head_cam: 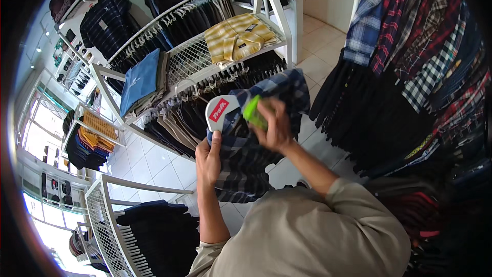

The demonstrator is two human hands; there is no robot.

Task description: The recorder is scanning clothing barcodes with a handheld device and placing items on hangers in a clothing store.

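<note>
My left hand [208,159] grips a dark blue and grey plaid shirt [246,165] at one shoulder. Its thumb presses near the end of a white hanger [230,104] that carries a red label with writing. The shirt hangs from this hanger in front of my body. Over the collar side, my right hand [275,127] holds a bright green object [251,111]. Motion blur hides what kind of object it is. Part of the shirt [296,84] spreads beyond my right hand, above the tiled floor.
Ahead stands a white metal rack [192,65] with a folded yellow plaid shirt [240,38], folded blue garments [140,79] and hanging trousers [169,127]. Plaid shirts [407,38] hang close on the right. Another rack [115,231] with black garments [161,234] is at lower left.
</note>
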